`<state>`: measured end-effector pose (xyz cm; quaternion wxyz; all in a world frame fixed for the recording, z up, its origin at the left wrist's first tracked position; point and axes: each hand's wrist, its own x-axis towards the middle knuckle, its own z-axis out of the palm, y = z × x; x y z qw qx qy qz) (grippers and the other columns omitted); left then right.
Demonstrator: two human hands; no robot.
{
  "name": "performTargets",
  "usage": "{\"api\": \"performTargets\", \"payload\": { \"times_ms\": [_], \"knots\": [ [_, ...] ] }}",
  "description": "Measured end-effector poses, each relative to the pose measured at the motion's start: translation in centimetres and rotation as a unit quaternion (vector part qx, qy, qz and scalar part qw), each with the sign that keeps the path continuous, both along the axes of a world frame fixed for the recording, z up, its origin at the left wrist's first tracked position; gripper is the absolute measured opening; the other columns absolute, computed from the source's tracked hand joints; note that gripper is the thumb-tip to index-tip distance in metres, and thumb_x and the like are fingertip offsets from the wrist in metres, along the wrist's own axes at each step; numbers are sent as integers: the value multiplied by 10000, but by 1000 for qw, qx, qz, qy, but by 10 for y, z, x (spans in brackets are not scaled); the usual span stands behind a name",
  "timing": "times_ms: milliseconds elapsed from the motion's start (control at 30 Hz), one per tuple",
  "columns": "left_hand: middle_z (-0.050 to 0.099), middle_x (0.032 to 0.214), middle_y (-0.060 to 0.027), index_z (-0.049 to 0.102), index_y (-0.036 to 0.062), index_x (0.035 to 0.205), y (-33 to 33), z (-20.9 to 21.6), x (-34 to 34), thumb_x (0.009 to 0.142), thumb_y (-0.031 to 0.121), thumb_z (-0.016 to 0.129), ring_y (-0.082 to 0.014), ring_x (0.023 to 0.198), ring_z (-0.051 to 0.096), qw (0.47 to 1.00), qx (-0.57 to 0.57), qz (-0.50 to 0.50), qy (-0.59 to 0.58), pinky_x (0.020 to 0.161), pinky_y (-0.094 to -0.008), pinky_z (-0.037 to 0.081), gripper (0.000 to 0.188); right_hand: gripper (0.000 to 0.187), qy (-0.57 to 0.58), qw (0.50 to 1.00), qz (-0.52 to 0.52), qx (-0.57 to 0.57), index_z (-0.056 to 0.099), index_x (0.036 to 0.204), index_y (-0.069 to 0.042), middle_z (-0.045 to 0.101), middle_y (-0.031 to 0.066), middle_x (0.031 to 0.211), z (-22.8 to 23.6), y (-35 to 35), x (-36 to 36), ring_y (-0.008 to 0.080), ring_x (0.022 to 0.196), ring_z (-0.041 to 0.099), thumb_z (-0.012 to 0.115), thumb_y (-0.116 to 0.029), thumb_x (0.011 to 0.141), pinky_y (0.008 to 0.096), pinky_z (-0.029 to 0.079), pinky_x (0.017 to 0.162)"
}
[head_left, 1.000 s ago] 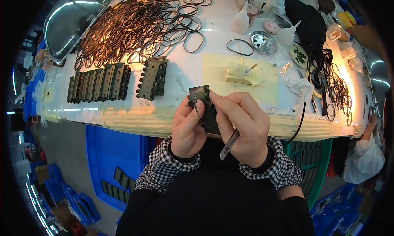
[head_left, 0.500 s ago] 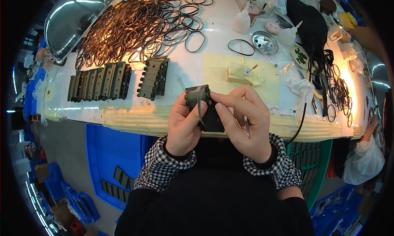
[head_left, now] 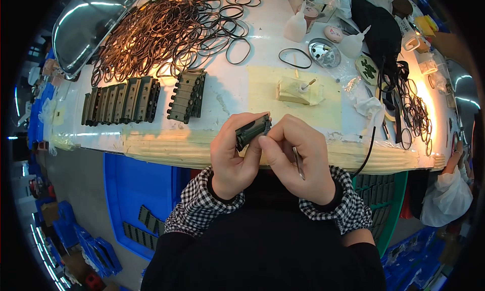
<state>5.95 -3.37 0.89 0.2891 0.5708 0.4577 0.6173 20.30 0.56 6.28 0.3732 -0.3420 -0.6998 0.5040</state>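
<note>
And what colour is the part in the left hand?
Dark green; the part in the left hand shows best in the head view.

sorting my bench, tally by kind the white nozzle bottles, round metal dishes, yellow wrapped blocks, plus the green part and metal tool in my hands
White rounded bottles with pointed nozzles: 2
Round silver metal dish: 1
Pale-yellow wrapped block: 1
Dark-green oblong part in the left hand: 1
Thin silver metal tool in the right hand: 1
Total: 6

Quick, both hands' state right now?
Left hand: closed around a dark green part.
Right hand: closed, holding a slim metal tool beside the part.
</note>
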Motion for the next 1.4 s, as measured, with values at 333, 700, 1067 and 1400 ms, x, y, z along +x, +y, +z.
{"api": "performTargets", "payload": {
  "times_ms": [333, 700, 1067, 1400],
  "knots": [
    [616, 1091, -107, 541, -52, 1188, -7, 5, 3, 929, -53, 567, -153, 1016, 605, 979, -52, -68, -183, 900, -287, 494, 261, 110, -10, 999, 13, 32, 555, 773, -17, 513, 63, 696, -4, 4, 9, 134, 559, 501, 653, -20, 821, 249, 407, 526],
    [611, 1025, -127, 516, -24, 1166, -2, 11, -7, 896, 165, 536, -183, 916, 601, 866, -165, -180, -437, 828, -327, 507, 330, 119, -49, 981, -39, 183, 555, 785, -54, 521, 68, 700, -18, -9, -7, 233, 565, 560, 672, -48, 804, 340, 451, 507],
    [612, 954, -116, 540, -25, 1068, -2, 4, -7, 871, 160, 569, -163, 870, 587, 854, -147, -189, -462, 788, -295, 497, 272, 140, -84, 955, -39, 281, 538, 789, -76, 500, 52, 718, -18, -11, -13, 219, 522, 510, 676, -98, 789, 324, 435, 492],
    [604, 931, -105, 539, -10, 1017, -2, 2, -8, 871, 167, 578, -168, 878, 573, 842, -146, -203, -479, 812, -308, 487, 233, 130, -89, 945, -38, 311, 546, 800, -72, 506, 43, 728, -17, -11, -15, 199, 556, 518, 673, -98, 797, 299, 438, 509]
  ]
}}
